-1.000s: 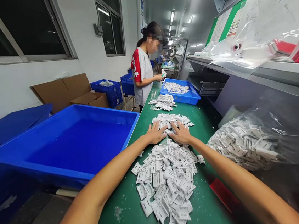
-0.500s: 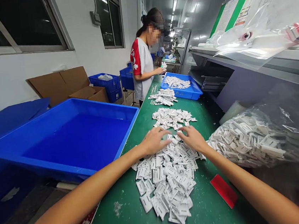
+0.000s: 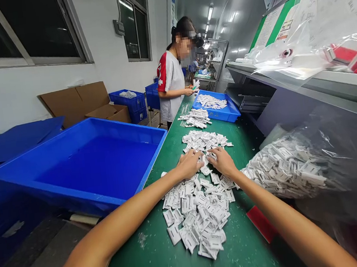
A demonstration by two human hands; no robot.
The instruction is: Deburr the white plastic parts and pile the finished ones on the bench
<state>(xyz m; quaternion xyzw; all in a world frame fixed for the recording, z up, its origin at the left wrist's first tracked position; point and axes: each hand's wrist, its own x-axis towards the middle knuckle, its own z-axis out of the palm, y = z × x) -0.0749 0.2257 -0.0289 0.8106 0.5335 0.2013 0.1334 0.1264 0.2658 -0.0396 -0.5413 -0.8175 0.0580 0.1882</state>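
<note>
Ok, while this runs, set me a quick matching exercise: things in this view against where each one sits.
Things:
1. large blue tray
2. clear plastic bag of white parts
3. small blue tray
4. left hand

Places:
A. on the white parts pile
B. on the green bench, near the co-worker
C. right of the bench
D. left of the bench

Pairs: 1-D, 2-C, 3-B, 4-A.

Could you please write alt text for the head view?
Left hand and right hand touch a heap of white plastic parts on a green workbench, between a blue tray and a clear bag of more parts. A co-worker stands beyond.
</note>
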